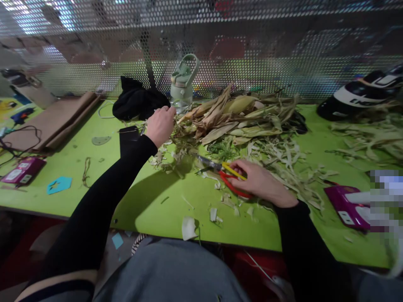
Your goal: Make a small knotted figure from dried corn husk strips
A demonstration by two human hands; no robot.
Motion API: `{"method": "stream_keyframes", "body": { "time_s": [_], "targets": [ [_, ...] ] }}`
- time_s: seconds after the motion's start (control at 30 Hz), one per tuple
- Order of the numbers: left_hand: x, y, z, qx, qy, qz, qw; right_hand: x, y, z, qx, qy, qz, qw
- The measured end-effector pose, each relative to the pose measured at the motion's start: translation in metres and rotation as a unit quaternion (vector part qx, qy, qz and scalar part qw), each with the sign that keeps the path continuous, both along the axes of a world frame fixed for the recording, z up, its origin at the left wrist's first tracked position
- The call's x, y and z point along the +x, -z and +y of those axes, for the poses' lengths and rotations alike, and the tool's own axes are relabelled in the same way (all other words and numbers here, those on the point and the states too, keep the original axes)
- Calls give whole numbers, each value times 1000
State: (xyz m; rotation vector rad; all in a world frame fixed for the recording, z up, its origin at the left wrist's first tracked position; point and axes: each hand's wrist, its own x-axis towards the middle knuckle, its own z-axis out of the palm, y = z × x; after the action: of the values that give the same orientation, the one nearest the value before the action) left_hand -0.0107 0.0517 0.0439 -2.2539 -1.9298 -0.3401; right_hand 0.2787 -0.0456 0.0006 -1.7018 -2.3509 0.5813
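Observation:
My right hand [256, 180] is wrapped round the handles of pruning shears [231, 170], one yellow and one red. The metal blades point left, just over the green table [226, 226], amid cut scraps. Farther up, my left hand [161, 125] reaches toward the clear bottle with a pale green lid [181, 84], its fingers bent together; what they pinch, if anything, is hidden. To the right of that hand lies a heap of dry corn husks [239, 113]. Shredded husk strips [277, 153] and a tuft of green sprigs [220, 149] spread in front of the heap.
A perforated metal screen [220, 58] runs along the back. Black cloth [138, 100] and a dark flat case [127, 140] lie left of centre. Brown paper [53, 119] and a purple device [23, 171] are farther left. Another purple device [348, 207] and a black-and-white bottle [359, 96] stand right.

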Motion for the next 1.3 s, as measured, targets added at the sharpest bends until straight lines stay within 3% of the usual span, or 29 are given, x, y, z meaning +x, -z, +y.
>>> {"method": "stream_keyframes", "body": {
  "time_s": [0.1, 0.23, 0.43, 0.63, 0.77, 0.93, 1.07, 1.3],
  "targets": [
    [1, -4, 4, -1, 20, -14, 1000, -6, 8, -1, -3, -79, -41, 996],
    [3, 1, 11, -14, 47, -22, 999, -7, 16, 1, -2, -118, -34, 992],
    [2, 14, 17, -43, 55, 16, 997, -5, 16, 0, -12, -110, 17, 994],
    [-4, 8, 19, -3, 40, -8, 999, -8, 13, -3, -7, -107, 14, 994],
    [2, 12, 14, -76, 111, -35, 990, -7, 14, -3, 0, -102, 12, 995],
    [18, 39, 2, -155, 200, -21, 967, -7, 18, -3, 10, -94, 18, 995],
    [20, 50, -3, -176, 214, -13, 961, -8, 17, -4, 7, -97, 18, 995],
    [11, 47, -5, -192, 213, -27, 958, -10, 13, -8, 11, -94, 20, 995]
  ]
}}
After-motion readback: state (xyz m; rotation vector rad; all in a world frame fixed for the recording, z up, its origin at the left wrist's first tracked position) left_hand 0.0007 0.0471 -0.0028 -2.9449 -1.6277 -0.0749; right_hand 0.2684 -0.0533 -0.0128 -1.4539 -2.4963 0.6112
